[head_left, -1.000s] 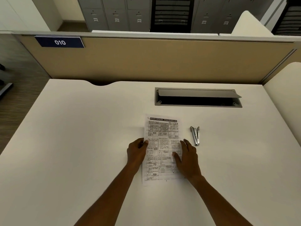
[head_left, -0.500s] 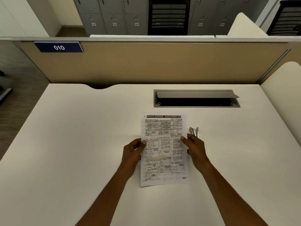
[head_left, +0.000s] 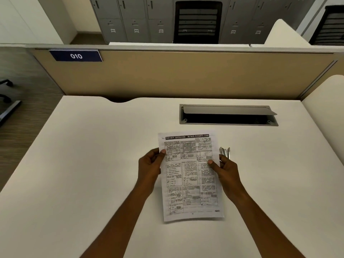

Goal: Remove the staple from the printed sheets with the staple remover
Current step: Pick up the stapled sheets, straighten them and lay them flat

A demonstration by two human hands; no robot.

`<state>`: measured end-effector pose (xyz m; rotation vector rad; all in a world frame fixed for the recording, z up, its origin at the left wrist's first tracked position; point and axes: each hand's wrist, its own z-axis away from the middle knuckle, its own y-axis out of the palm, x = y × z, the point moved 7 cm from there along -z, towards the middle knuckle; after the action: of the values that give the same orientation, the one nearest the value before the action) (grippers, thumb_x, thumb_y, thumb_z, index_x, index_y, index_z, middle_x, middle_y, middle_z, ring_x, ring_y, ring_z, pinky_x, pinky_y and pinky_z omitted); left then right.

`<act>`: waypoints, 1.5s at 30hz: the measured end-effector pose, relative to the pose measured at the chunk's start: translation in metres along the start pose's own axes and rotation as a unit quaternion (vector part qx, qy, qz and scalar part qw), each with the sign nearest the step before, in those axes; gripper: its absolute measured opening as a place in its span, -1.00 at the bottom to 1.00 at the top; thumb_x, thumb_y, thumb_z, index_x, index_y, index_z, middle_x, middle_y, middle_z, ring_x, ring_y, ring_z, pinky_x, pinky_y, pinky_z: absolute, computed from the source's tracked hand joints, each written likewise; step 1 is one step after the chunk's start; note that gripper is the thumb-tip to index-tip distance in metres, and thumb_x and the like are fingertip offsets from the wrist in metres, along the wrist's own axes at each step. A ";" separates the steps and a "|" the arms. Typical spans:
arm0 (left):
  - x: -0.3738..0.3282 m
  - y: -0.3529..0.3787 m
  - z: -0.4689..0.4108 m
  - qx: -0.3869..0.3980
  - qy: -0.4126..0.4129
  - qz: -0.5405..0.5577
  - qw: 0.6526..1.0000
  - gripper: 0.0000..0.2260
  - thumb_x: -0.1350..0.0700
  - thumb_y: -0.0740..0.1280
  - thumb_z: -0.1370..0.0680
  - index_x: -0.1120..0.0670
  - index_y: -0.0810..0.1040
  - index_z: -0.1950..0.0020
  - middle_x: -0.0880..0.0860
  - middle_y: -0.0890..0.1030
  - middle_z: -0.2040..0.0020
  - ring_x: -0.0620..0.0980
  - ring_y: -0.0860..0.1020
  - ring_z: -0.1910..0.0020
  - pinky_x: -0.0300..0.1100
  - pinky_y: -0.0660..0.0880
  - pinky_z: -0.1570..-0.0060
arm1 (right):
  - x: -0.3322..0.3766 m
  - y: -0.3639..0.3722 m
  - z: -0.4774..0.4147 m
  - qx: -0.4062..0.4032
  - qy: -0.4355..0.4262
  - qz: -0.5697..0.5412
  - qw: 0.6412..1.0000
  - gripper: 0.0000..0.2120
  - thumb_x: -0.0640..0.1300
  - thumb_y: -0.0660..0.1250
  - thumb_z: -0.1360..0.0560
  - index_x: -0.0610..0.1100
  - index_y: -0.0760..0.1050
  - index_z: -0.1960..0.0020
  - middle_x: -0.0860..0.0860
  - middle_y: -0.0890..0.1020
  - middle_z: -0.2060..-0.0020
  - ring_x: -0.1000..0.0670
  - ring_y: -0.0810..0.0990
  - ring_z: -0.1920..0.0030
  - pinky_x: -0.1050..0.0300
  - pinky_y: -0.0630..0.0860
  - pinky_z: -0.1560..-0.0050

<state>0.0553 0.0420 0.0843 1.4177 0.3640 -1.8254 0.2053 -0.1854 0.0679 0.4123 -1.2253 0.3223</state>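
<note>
Two bare forearms enter from the bottom edge and converge on the paper.

Left hand (head_left: 151,165): closed on the left margin of the printed sheets (head_left: 189,175), thumb laid on top of the page, remaining fingers hidden beneath.

Right hand (head_left: 226,171): closed on the right margin in the same pinch, thumb on the printed face, fingers curled under. The hands stand apart, one at each long edge.

Printed sheets: white portrait paper, thin and flat, black print set in a three-column grid of ruled boxes, with a black banner heading across the top and a faint diagonal watermark. Held at mid-desk, in front of the person, roughly centred; the near edge casts a slim shadow on the desk, so the paper seems slightly lifted. A small dark mark sits at the top left corner; whether it is the staple cannot be told.

Staple remover (head_left: 225,151): bright metal, narrow prongs, lying on the desk just beside the sheets' right edge; the right hand covers its near end.

Desk (head_left: 93,164): smooth matt cream surface, rounded corner, shallow curved notch cut in its far edge.

Cable tray (head_left: 228,114): rectangular grey metal recess beyond the sheets, its flap lid propped up over a dark opening.

Partition (head_left: 186,73): tan panel with a pale top rail, carrying a dark blue plate (head_left: 76,56) reading 010.

Beyond: grey numbered lockers (head_left: 135,19) and a black slatted chair back (head_left: 198,22).
</note>
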 end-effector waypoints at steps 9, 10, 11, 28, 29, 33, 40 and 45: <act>-0.033 0.011 -0.012 -0.036 0.040 0.022 0.998 -0.92 0.06 0.45 -0.59 0.02 0.73 -0.01 0.05 0.78 0.06 -0.02 0.76 0.14 -0.20 0.65 0.23 | 0.006 0.003 0.011 0.009 -0.009 -0.001 1.000 -0.74 -0.21 0.43 -0.54 -0.12 0.60 -0.23 -0.09 0.75 -0.04 -0.15 0.75 -0.01 0.07 0.69 0.12; -0.031 0.011 -0.011 -0.039 0.037 0.033 0.998 -0.92 0.07 0.46 -0.59 0.04 0.73 0.00 0.07 0.78 0.05 -0.01 0.76 0.14 -0.19 0.65 0.21 | 0.007 0.003 0.012 0.008 -0.009 -0.001 1.000 -0.74 -0.21 0.42 -0.54 -0.12 0.60 -0.23 -0.09 0.75 -0.04 -0.15 0.75 -0.01 0.06 0.69 0.12; -0.028 0.011 -0.010 -0.043 0.032 0.045 0.998 -0.91 0.08 0.46 -0.59 0.06 0.73 0.00 0.08 0.78 0.04 0.01 0.76 0.13 -0.18 0.66 0.19 | 0.007 0.003 0.012 0.008 -0.009 -0.001 1.000 -0.74 -0.21 0.42 -0.54 -0.11 0.60 -0.23 -0.09 0.75 -0.04 -0.15 0.75 0.00 0.04 0.69 0.12; -0.025 0.011 0.000 -0.084 0.032 0.111 0.990 -0.90 0.16 0.47 -0.57 0.14 0.68 -0.06 0.04 0.78 0.13 -0.03 0.74 0.20 -0.19 0.66 0.24 | 0.011 0.006 0.021 0.009 -0.013 -0.012 1.000 -0.79 -0.18 0.41 -0.56 -0.11 0.64 -0.19 -0.13 0.74 -0.05 -0.21 0.74 -0.01 -0.09 0.69 0.05; -0.025 0.011 0.001 -0.082 0.032 0.111 0.990 -0.90 0.16 0.47 -0.57 0.14 0.68 -0.06 0.04 0.78 0.13 -0.03 0.74 0.20 -0.20 0.66 0.25 | 0.011 0.006 0.022 0.009 -0.012 -0.012 1.000 -0.79 -0.18 0.41 -0.56 -0.11 0.64 -0.18 -0.14 0.74 -0.05 -0.21 0.74 -0.01 -0.11 0.69 0.04; -0.025 0.011 0.002 -0.072 0.030 0.114 0.990 -0.89 0.15 0.47 -0.57 0.14 0.68 -0.07 0.06 0.78 0.11 -0.02 0.75 0.18 -0.19 0.66 0.23 | 0.011 0.005 0.025 0.005 -0.013 -0.008 1.000 -0.79 -0.17 0.41 -0.56 -0.12 0.63 -0.19 -0.14 0.74 -0.04 -0.21 0.74 0.00 -0.16 0.69 0.02; -0.001 0.011 0.021 0.001 -0.006 0.040 0.999 -0.66 -0.06 0.53 -0.48 0.03 0.68 -0.20 0.10 0.76 -0.07 0.10 0.75 -0.01 -0.03 0.69 0.07 | 0.010 0.002 0.028 -0.004 -0.011 -0.010 1.000 -0.80 -0.16 0.42 -0.55 -0.11 0.65 -0.17 -0.12 0.75 -0.03 -0.19 0.75 0.00 -0.05 0.70 0.08; 0.019 0.016 0.038 0.044 -0.026 0.002 0.999 -0.85 0.03 0.51 -0.52 -0.05 0.74 -0.08 0.10 0.77 -0.05 0.13 0.75 0.00 -0.12 0.69 0.14 | 0.009 0.001 0.029 -0.013 -0.007 -0.007 1.000 -0.82 -0.18 0.42 -0.55 -0.14 0.65 -0.15 -0.12 0.75 0.00 -0.19 0.75 0.02 -0.02 0.70 0.10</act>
<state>0.0389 -0.0001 0.0835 1.4268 0.2565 -1.8913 0.1836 -0.1981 0.0850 0.4014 -1.2392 0.2922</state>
